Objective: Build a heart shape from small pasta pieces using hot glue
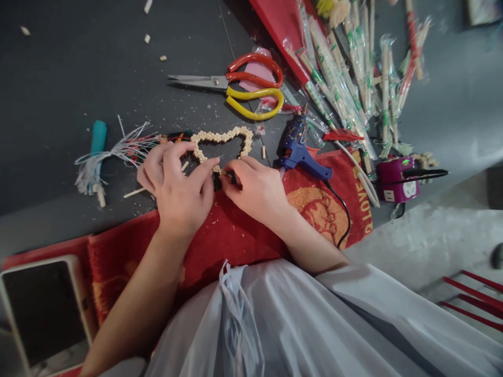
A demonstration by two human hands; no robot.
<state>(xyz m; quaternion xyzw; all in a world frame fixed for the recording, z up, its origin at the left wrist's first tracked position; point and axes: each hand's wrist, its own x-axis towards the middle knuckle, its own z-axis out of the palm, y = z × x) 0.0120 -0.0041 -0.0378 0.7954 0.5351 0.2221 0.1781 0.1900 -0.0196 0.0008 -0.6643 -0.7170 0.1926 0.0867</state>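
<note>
A heart-shaped ring of small cream-coloured wooden pieces (226, 137) lies on the dark table (70, 78) just beyond a red towel (236, 235). My left hand (178, 183) rests on the ring's left side, thumb and forefinger pinched on its lower edge. My right hand (255, 188) meets it from the right, its fingertips pinched at the ring's bottom point on something too small to make out. A dark patterned object lies partly hidden under the ring and my left hand.
Red-and-yellow scissors (243, 86) lie beyond the ring. A blue glue gun (301, 152) rests at the right on the towel's edge, near a purple device (396, 180). Wrapped chopsticks (346, 78) are piled at the back right. A teal tube (97, 139), tassel threads and a phone (43, 309) are at the left.
</note>
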